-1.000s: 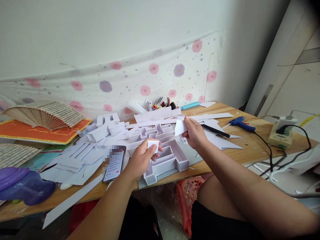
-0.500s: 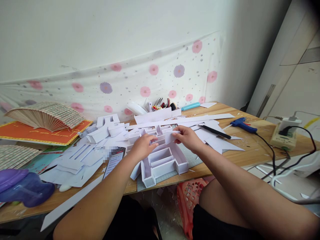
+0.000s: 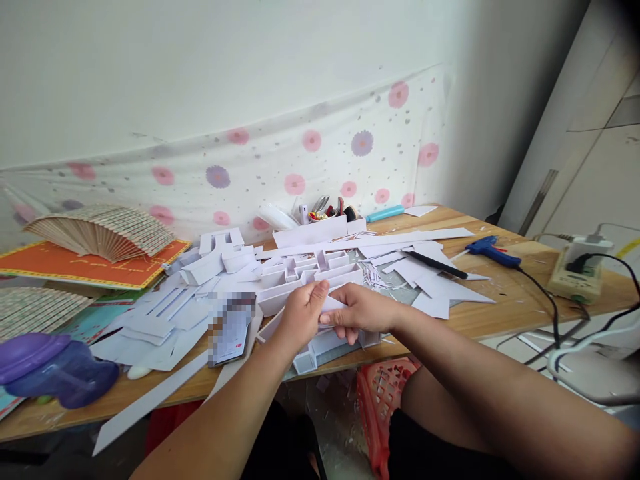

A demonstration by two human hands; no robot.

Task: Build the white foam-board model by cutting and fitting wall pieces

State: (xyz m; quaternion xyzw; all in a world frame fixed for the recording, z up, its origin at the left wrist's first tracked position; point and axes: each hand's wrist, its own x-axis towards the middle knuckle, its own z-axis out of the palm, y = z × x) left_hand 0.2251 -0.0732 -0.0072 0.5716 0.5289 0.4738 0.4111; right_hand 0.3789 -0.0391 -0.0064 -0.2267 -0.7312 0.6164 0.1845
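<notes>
A white walled model (image 3: 280,293) made of thin board, with several open compartments, lies near the table's front edge. Over its front part, my left hand (image 3: 305,310) and my right hand (image 3: 357,310) are close together. Between them shows a small white board piece (image 3: 331,305), pinched by the fingers of both hands. The hands hide part of the model's front compartments. A phone (image 3: 234,333) lies left of my left hand.
Loose white sheets (image 3: 155,323) cover the table's left part. At the right are a black cutter (image 3: 437,265), a blue glue gun (image 3: 493,251) and a power strip (image 3: 575,270). A folding fan (image 3: 100,230) lies at the back left.
My hands have come together and lower, over the model's front. The small piece, earlier in my right hand alone, is now between both. The view has shifted slightly.
</notes>
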